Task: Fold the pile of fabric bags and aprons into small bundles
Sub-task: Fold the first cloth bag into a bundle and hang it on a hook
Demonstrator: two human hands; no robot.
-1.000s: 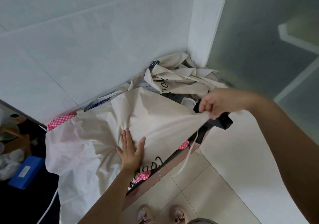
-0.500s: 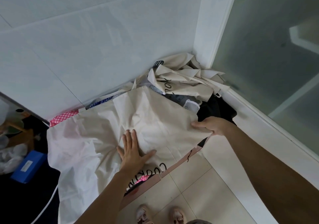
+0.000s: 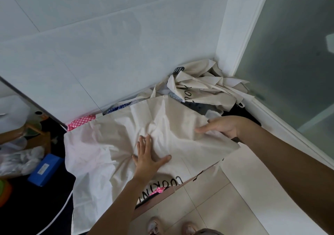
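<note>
**A:** Where was the cream apron (image 3: pixel 177 126)?

**B:** Spread right across the surface (image 3: pixel 162 197) in front of the person! Its long axis ran left to right, and the left end drooped over the edge. The left hand (image 3: pixel 147 156) lay flat on its middle, fingers (image 3: pixel 144 142) spread wide and pressing down.

**A:** And the right hand (image 3: pixel 219 128)?

**B:** On the right-hand end, fingers (image 3: pixel 204 130) straight and close together, pointing in toward the left hand. Whether the thumb hooked under the hem, I couldn't tell. That hand was nearer the free end, so I'd judge the fold had to come right to left, over the pinned middle.

**A:** The room?

**B:** A crumpled pile of bags (image 3: pixel 204 90) was heaped behind in the corner, between the tiled wall (image 3: pixel 108 54) and a frosted glass door (image 3: pixel 289 72). Pale floor tiles (image 3: pixel 216 207) lay below.
</note>
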